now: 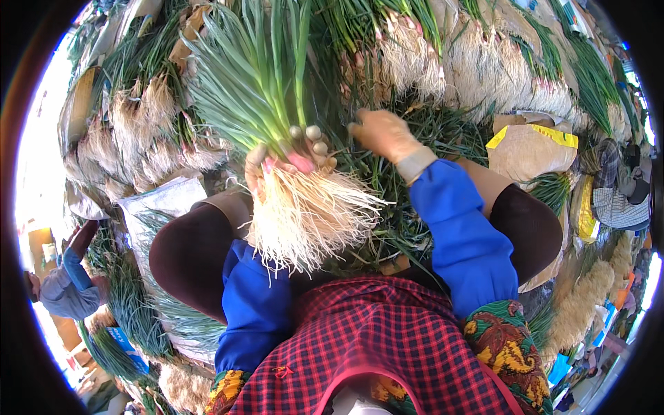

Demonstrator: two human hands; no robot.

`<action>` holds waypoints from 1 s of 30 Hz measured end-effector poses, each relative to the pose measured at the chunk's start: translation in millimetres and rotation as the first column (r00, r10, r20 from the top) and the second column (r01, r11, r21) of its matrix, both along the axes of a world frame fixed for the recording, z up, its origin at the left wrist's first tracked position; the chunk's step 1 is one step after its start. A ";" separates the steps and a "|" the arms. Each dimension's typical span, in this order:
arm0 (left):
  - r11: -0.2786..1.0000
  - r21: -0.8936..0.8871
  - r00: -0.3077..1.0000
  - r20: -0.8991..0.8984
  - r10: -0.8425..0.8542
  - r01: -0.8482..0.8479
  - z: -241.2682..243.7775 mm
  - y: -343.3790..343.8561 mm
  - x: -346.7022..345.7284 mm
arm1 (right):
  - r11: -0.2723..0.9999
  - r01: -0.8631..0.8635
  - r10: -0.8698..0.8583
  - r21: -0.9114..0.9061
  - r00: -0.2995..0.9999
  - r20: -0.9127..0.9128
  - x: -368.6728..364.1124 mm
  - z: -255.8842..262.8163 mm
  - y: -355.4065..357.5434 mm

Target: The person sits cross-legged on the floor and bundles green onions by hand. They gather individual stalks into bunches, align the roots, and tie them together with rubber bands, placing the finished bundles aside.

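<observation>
My left hand (320, 148) grips a thick bunch of green onions (270, 98) around its pinkish-white bases. The green leaves fan upward, away from me. A mass of long pale roots (311, 218) hangs toward my lap and covers most of that palm and wrist. To the right of the bunch is my right hand (386, 134), in a tan glove, its fingers bent and slightly blurred. It is apart from the bunch, above loose green leaves (404, 207); whether anything small is between its fingers cannot be told.
Rooted onion bunches (404, 52) lie in rows ahead, with more bunches (140, 119) at left. A brown paper sack (531, 148) with yellow edging lies beyond my right knee. White sheeting (166, 199) is by my left knee. Other people (72, 285) are at the left and right edges.
</observation>
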State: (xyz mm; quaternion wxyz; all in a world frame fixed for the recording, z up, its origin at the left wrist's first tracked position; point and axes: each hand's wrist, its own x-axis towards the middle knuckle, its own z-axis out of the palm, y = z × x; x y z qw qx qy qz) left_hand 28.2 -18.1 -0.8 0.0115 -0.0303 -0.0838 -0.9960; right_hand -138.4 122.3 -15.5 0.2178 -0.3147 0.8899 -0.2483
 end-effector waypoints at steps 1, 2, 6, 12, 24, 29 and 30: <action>0.999 0.034 1.000 0.007 -0.003 0.003 -0.3 -1.4 -0.5 | 0.996 0.033 -0.027 0.079 0.997 -0.079 2.6 9.0 5.4; 1.000 0.019 1.000 0.007 0.021 -0.021 -0.2 -1.6 0.8 | 0.976 0.187 -0.167 -0.111 0.972 0.168 3.1 21.3 12.4; 0.998 -0.057 0.998 -0.046 0.036 -0.039 0.1 -6.9 -1.0 | 0.747 0.353 0.297 -0.563 0.581 0.758 48.4 47.6 1.3; 0.998 0.008 0.998 -0.028 -0.058 0.059 -3.1 -21.7 4.6 | 0.751 0.329 0.251 -0.572 0.660 0.708 61.5 20.8 -1.8; 0.987 -0.085 0.990 -0.030 0.135 -0.137 6.4 -4.9 23.5 | 0.930 0.274 -0.246 0.245 0.959 -0.139 11.2 39.6 60.4; 0.996 -0.080 0.999 0.028 0.038 -0.035 8.5 -20.9 16.5 | 0.815 0.066 0.139 -0.576 0.942 0.306 84.3 4.6 26.5; 0.998 -0.050 0.999 0.008 0.039 -0.039 10.8 -24.3 14.9 | 0.708 -0.023 0.316 -0.706 0.904 0.287 103.2 4.9 11.5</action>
